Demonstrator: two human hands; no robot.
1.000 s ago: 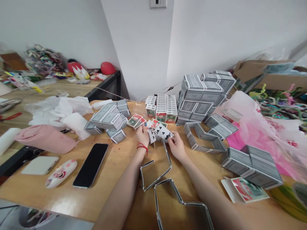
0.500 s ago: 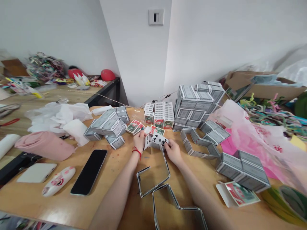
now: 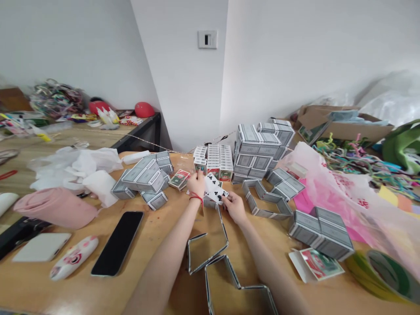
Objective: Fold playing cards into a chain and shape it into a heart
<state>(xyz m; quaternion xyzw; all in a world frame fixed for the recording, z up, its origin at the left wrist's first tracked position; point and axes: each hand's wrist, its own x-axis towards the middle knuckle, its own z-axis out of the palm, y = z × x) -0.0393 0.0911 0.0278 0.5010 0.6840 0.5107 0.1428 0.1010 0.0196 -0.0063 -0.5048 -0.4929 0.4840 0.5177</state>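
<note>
My right hand (image 3: pixel 235 207) pinches the right end of a playing card (image 3: pixel 216 192) showing black clubs, face up. Beside it my left hand (image 3: pixel 195 186), with a red cord at the wrist, has its fingers closed at the left edge of another clubs card (image 3: pixel 211 179). The two cards overlap, and the left fingertips partly hide their edge. Just under the cards begins a zigzag chain of folded cards (image 3: pixel 223 227), standing on edge and running toward me between my forearms. A second folded chain (image 3: pixel 241 288) stands nearer to me.
Stacked card blocks (image 3: pixel 259 148) rise behind right, beside rows of card boxes (image 3: pixel 213 159). Another card structure (image 3: pixel 144 175) stands left. A phone (image 3: pixel 118 243) lies left; an open card box (image 3: pixel 320 264), a card block (image 3: pixel 323 232) and green tape (image 3: pixel 380 273) lie right.
My left hand has turned and risen a little beside the cards; a second clubs card now shows above the first. My right hand still pinches its card. The view has shifted slightly.
</note>
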